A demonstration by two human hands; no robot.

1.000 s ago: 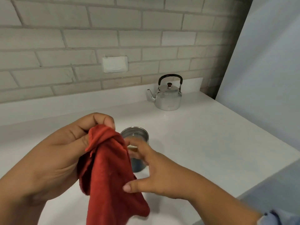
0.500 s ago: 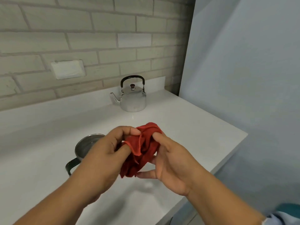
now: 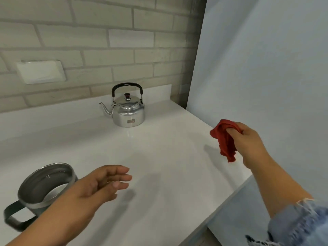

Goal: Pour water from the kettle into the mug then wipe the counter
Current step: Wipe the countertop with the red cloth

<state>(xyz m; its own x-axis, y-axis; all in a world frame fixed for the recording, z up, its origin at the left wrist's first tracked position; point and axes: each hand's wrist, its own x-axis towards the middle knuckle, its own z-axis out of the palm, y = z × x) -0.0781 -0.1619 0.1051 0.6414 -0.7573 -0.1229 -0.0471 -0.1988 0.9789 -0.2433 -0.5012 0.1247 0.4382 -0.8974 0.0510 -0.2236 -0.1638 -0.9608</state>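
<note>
A shiny metal kettle (image 3: 128,110) with a black handle stands upright at the back of the white counter (image 3: 170,157), spout pointing left. A steel mug (image 3: 44,187) with a dark handle sits at the near left, water inside it. My right hand (image 3: 246,141) is shut on a bunched red cloth (image 3: 224,139), held just above the counter near its right edge. My left hand (image 3: 99,187) hovers beside the mug with fingers apart and nothing in it; it covers part of the mug's right side.
A brick wall (image 3: 88,41) with a white blank plate (image 3: 40,71) backs the counter. A pale blue-grey panel (image 3: 266,59) rises along the right side. The counter's front edge (image 3: 229,197) runs diagonally at the lower right.
My left hand has let go of the red cloth and dropped toward the mug. My right hand has carried the cloth out to the right. The view has shifted.
</note>
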